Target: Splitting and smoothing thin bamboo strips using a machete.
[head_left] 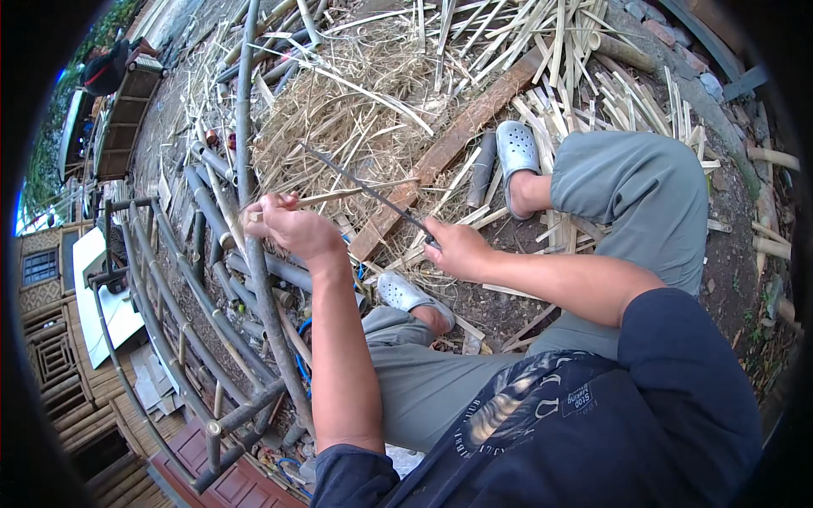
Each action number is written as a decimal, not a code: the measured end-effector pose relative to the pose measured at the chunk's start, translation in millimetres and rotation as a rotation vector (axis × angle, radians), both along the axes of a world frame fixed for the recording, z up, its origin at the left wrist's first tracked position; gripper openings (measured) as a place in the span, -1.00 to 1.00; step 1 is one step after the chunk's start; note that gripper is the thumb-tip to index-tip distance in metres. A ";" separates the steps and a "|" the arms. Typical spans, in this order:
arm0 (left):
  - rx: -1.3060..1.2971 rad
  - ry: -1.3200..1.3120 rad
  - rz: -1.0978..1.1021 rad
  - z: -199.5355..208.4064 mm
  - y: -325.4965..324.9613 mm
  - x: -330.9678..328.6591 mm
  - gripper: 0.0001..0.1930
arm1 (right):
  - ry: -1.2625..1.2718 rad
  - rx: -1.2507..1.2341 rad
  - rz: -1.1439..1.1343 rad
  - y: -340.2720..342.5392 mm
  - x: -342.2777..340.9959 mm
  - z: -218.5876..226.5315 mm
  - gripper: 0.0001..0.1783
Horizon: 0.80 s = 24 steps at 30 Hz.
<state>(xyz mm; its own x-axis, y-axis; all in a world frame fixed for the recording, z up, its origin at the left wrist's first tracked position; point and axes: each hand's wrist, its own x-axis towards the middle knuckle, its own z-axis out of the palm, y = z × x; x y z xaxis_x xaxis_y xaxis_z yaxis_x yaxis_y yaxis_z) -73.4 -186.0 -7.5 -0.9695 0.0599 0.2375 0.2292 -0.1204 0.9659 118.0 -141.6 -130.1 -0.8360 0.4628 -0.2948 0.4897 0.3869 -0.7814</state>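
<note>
My left hand [292, 227] is closed round a bamboo strip [334, 196], whose pale end sticks out on the hand's left side. From that hand the strip runs to the right. My right hand [459, 251] grips a knife [373, 194] by its handle, the long dark blade slanting up and to the left. In this view the blade crosses the strip near its middle; whether the two touch, I cannot tell. Beneath both hands lies a heap of thin bamboo shavings [339, 127]. A brown wooden plank [474, 118] slants through the shavings.
Split bamboo strips [542, 42] pile up at the far right. A long bamboo pole [246, 110] rises past my left hand. Left of it stands a bamboo bench frame [182, 330] among cut bamboo tubes [203, 203]. My feet wear grey clogs [517, 151], either side of the plank's near part.
</note>
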 end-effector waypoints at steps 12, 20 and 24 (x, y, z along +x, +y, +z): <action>0.019 0.072 -0.110 -3.3 7.6 8.5 -0.95 | -0.075 0.016 -0.002 8.5 6.3 -14.0 -0.62; 0.000 -0.023 -0.020 2.7 -1.2 0.2 -0.94 | -0.128 0.015 0.036 12.0 4.4 -7.6 -0.59; 0.039 -0.003 -0.077 2.4 5.2 5.5 -0.93 | -0.014 0.033 0.016 14.2 0.1 -2.7 -0.55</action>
